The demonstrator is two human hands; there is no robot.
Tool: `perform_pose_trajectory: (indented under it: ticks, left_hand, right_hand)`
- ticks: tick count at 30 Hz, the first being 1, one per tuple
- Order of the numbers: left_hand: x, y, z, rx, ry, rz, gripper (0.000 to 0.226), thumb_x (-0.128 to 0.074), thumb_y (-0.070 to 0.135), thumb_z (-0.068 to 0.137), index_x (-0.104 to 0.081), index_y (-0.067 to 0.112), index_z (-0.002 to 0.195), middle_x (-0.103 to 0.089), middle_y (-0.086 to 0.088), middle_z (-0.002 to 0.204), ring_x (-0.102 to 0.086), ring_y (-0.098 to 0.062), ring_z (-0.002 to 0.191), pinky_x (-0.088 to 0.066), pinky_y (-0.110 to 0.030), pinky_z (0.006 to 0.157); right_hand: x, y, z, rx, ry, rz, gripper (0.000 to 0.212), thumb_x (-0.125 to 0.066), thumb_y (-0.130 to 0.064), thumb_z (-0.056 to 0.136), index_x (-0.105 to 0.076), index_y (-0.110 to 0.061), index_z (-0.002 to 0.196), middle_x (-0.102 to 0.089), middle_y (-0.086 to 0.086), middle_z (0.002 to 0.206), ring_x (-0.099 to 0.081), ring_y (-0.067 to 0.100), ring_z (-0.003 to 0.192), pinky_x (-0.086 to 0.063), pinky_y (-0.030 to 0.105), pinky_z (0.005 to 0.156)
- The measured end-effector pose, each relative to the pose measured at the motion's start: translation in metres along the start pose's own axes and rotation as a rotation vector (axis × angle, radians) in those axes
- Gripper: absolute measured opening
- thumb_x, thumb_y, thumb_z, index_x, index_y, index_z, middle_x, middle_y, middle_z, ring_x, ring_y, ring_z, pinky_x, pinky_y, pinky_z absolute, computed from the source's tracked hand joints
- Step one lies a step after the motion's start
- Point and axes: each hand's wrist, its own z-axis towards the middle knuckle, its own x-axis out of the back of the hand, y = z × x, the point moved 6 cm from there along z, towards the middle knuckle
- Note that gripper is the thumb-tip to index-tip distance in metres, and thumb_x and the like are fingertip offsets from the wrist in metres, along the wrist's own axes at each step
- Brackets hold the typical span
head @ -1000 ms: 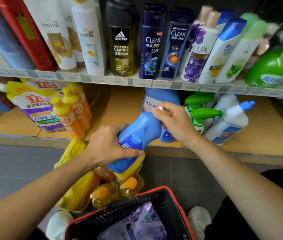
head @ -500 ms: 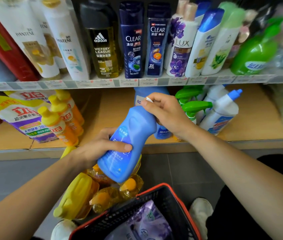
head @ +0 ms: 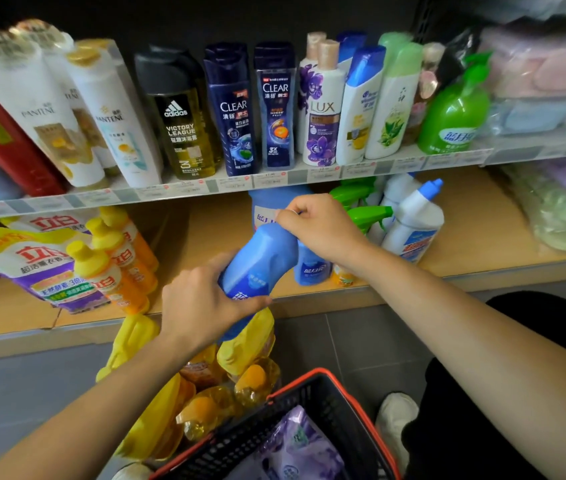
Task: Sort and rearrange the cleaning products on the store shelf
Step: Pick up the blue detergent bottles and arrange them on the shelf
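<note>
My left hand [head: 202, 303] is wrapped round the lower body of the blue bottle [head: 260, 254], while my right hand [head: 319, 226] pinches its cap end. The bottle is tilted, top toward the back, over the front edge of the lower shelf [head: 475, 230], just before a second blue bottle [head: 267, 202] standing there. The basket [head: 240, 445] sits below on the floor.

Shop: price-tagged shelf [head: 233, 183], basket [head: 326, 396]

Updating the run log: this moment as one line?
left hand: grips blue bottle body | right hand: grips its top | bottle: tilted, before lower shelf
</note>
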Motion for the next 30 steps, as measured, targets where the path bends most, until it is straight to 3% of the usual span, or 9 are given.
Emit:
perform_pose_trajectory:
  ticks: [2, 4, 8, 12, 15, 18, 22, 26, 30]
  left_hand:
    - [0.004, 0.005, -0.004, -0.062, 0.081, 0.095, 0.071, -0.069, 0.078, 0.065, -0.066, 0.031, 0.119, -0.072, 0.009, 0.082, -0.066, -0.016, 0.067, -0.025, -0.016, 0.049]
    - [0.008, 0.008, -0.006, -0.096, 0.126, 0.138, 0.073, -0.069, 0.073, 0.067, -0.066, 0.028, 0.124, -0.075, 0.005, 0.087, -0.069, -0.019, 0.071, -0.025, -0.015, 0.051]
    - [0.007, 0.01, -0.007, -0.11, 0.105, 0.108, 0.075, -0.069, 0.072, 0.071, -0.065, 0.023, 0.127, -0.076, 0.003, 0.094, -0.07, -0.019, 0.075, -0.032, -0.015, 0.053]
    - [0.003, 0.002, -0.003, -0.019, 0.004, -0.022, 0.079, -0.07, 0.076, 0.067, -0.064, 0.023, 0.124, -0.073, 0.006, 0.095, -0.065, -0.012, 0.076, -0.041, -0.02, 0.053]
    - [-0.003, -0.007, 0.001, 0.072, -0.083, -0.244, 0.075, -0.082, 0.069, 0.062, -0.063, 0.023, 0.119, -0.07, 0.007, 0.095, -0.067, -0.012, 0.081, -0.059, -0.038, 0.063]
    - [-0.006, -0.009, 0.004, 0.084, -0.12, -0.383, 0.07, -0.086, 0.053, 0.063, -0.064, 0.021, 0.121, -0.071, 0.007, 0.1, -0.069, -0.011, 0.087, -0.061, -0.034, 0.071]
    - [-0.009, -0.008, 0.003, 0.065, -0.123, -0.399, 0.071, -0.087, 0.047, 0.065, -0.063, 0.02, 0.126, -0.071, 0.007, 0.104, -0.069, -0.011, 0.091, -0.062, -0.032, 0.072]
    - [-0.004, -0.007, -0.002, 0.018, -0.032, -0.274, 0.073, -0.084, 0.053, 0.065, -0.063, 0.024, 0.129, -0.071, 0.009, 0.104, -0.068, -0.012, 0.087, -0.057, -0.028, 0.066]
    - [0.002, -0.005, -0.006, -0.004, 0.134, -0.057, 0.068, -0.089, 0.053, 0.066, -0.067, 0.028, 0.126, -0.073, 0.011, 0.099, -0.063, -0.008, 0.082, -0.035, -0.016, 0.057]
  right_hand:
    - [0.002, 0.005, -0.002, -0.027, 0.015, 0.011, 0.035, -0.064, -0.026, 0.09, -0.058, 0.002, 0.069, -0.045, -0.003, 0.051, -0.038, 0.005, 0.049, -0.031, 0.028, 0.054]
    - [0.004, 0.007, -0.004, -0.032, 0.031, 0.005, 0.032, -0.064, -0.026, 0.09, -0.058, -0.003, 0.067, -0.046, -0.007, 0.048, -0.042, 0.002, 0.046, -0.03, 0.021, 0.05]
    - [0.005, 0.004, -0.009, 0.028, 0.04, 0.016, 0.041, -0.064, -0.035, 0.094, -0.056, -0.006, 0.066, -0.043, -0.008, 0.044, -0.042, 0.003, 0.045, -0.029, 0.016, 0.048]
    - [0.001, 0.006, -0.015, 0.023, -0.057, 0.254, 0.035, -0.058, -0.04, 0.099, -0.068, -0.012, 0.081, -0.049, -0.006, 0.048, -0.046, 0.008, 0.043, -0.036, 0.02, 0.044]
    - [0.002, 0.004, -0.017, 0.054, -0.095, 0.414, 0.02, -0.054, -0.031, 0.102, -0.074, -0.026, 0.104, -0.055, -0.002, 0.057, -0.051, 0.011, 0.049, -0.042, 0.023, 0.044]
    - [0.007, -0.002, -0.018, 0.137, -0.094, 0.483, 0.018, -0.057, -0.02, 0.101, -0.072, -0.028, 0.108, -0.061, 0.003, 0.066, -0.055, 0.014, 0.055, -0.047, 0.023, 0.05]
    - [0.018, -0.008, -0.017, 0.188, -0.074, 0.532, 0.015, -0.069, -0.008, 0.091, -0.075, -0.019, 0.1, -0.073, 0.004, 0.081, -0.061, 0.013, 0.062, -0.051, 0.021, 0.061]
    - [0.022, -0.006, -0.016, 0.153, -0.032, 0.521, 0.009, -0.079, -0.008, 0.08, -0.075, -0.017, 0.08, -0.073, -0.004, 0.071, -0.068, 0.01, 0.064, -0.056, 0.027, 0.061]
    - [0.023, -0.002, -0.018, 0.115, 0.151, 0.438, 0.011, -0.083, -0.018, 0.077, -0.073, -0.016, 0.074, -0.073, 0.002, 0.07, -0.069, 0.019, 0.066, -0.061, 0.046, 0.067]
